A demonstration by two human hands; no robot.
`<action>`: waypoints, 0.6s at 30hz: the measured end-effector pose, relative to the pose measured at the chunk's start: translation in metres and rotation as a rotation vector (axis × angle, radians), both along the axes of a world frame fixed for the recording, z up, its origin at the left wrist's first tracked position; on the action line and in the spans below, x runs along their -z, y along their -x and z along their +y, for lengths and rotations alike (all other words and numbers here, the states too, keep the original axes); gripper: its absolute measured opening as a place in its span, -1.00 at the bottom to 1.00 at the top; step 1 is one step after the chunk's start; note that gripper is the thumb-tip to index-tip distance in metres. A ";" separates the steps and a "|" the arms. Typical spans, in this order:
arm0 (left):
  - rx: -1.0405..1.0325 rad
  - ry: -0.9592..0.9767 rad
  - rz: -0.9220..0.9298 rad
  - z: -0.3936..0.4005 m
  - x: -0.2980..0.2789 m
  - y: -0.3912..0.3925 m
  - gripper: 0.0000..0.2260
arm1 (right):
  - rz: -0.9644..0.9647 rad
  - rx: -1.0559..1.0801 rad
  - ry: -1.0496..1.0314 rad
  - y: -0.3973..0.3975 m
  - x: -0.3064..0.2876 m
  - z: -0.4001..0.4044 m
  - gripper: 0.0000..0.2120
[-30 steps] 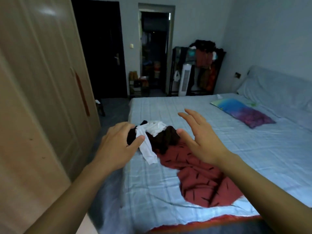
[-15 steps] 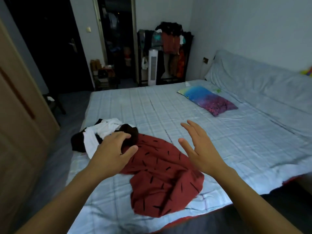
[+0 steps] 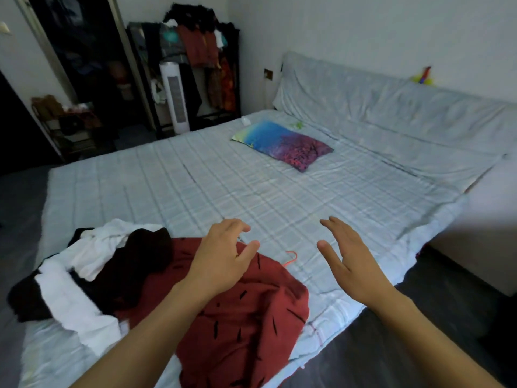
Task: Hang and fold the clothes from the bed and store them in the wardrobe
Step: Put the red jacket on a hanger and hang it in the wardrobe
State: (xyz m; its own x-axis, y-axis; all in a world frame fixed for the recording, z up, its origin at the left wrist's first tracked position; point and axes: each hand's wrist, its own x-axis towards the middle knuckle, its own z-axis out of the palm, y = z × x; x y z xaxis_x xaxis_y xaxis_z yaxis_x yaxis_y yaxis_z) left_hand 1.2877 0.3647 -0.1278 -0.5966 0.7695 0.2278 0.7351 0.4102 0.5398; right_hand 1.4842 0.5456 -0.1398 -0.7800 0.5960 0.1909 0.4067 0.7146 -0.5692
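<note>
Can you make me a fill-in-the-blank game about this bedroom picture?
1. The big garment with black dashes is ____.
2. The colourful pillow lies on the ____.
3. The left hand and right hand are holding ____.
4. The thin hook between the hands is ____.

Missing words: red; bed; nothing; pink

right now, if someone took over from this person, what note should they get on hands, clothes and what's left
Left hand: open, fingers loosely curled, holding nothing, above the red black-flecked garment.
Right hand: open, fingers straight, over bare checked blue bedsheet.
Clothes: the red garment lies spread at the bed's near edge; the crumpled white cloth and black garment are piled to its left. A thin pink hanger hook shows beside the red garment.
Done: nothing hung or folded yet.
Left: hang or fold all three, then store them in the wardrobe, which is out of view.
</note>
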 end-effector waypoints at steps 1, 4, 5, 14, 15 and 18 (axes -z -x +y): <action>0.023 0.001 -0.002 0.011 0.006 0.012 -0.68 | -0.020 0.020 0.000 0.008 0.006 0.005 -0.46; 0.076 0.039 -0.024 0.036 0.027 0.052 -0.67 | -0.095 0.089 0.043 0.034 0.023 0.016 -0.45; 0.087 0.055 -0.035 0.041 0.035 0.066 -0.66 | -0.121 0.109 0.058 0.042 0.029 0.020 -0.45; 0.195 0.302 -0.107 0.100 0.131 0.156 -0.68 | -0.299 0.230 0.209 0.111 0.117 0.049 -0.49; 0.215 0.326 -0.105 0.107 0.140 0.161 -0.68 | -0.309 0.241 0.219 0.118 0.126 0.053 -0.50; 0.268 0.398 -0.075 0.131 0.170 0.178 -0.66 | -0.335 0.302 0.265 0.134 0.159 0.070 -0.53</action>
State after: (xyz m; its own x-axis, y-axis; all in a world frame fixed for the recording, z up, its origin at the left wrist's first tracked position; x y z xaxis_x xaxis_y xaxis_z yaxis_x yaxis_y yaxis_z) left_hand 1.1095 0.4956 -0.2973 -0.3692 0.9169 -0.1517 0.8079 0.3973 0.4352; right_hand 1.3499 0.6157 -0.2991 -0.5586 0.7976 -0.2277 0.7631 0.3866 -0.5179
